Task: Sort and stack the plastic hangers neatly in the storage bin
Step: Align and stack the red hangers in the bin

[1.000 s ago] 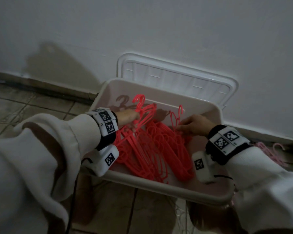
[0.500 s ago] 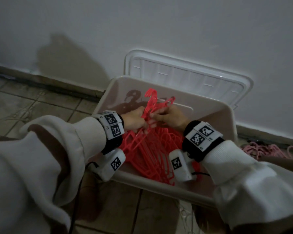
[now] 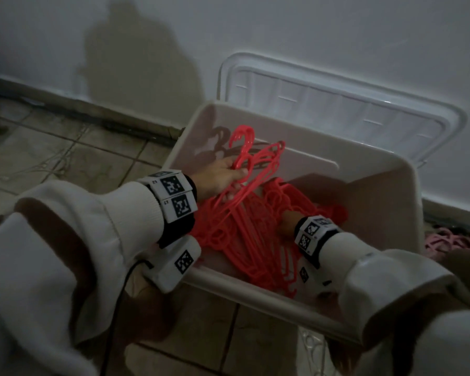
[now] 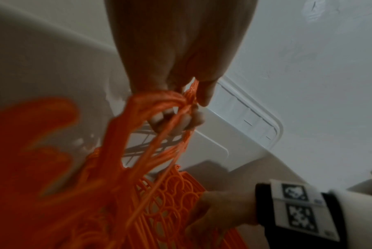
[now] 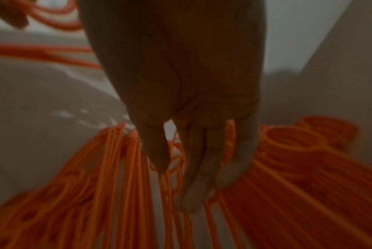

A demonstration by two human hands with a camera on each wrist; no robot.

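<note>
dim room, worn tiled floor (image 3: 65,158), white plaster wall (image 3: 310,36), beige plastic storage bin (image 3: 391,191) with ribbed clear lid (image 3: 337,104) behind, thin red plastic hangers (image 3: 244,240) heaped inside, left hand (image 3: 220,176) gripping hanger bunch at necks, hooks up, right hand (image 3: 286,222) fingers extended down into pile, pink hangers (image 3: 445,240) on floor right

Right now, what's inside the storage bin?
The storage bin holds a tangled pile of red hangers. The left hand grips a raised bunch; the right hand reaches into the pile. The bin's floor beneath is mostly covered.

Tiled floor (image 3: 98,156) carries storage bin (image 3: 258,291) against wall; pink hangers (image 3: 445,240) (heaped) just right of bin.
</note>
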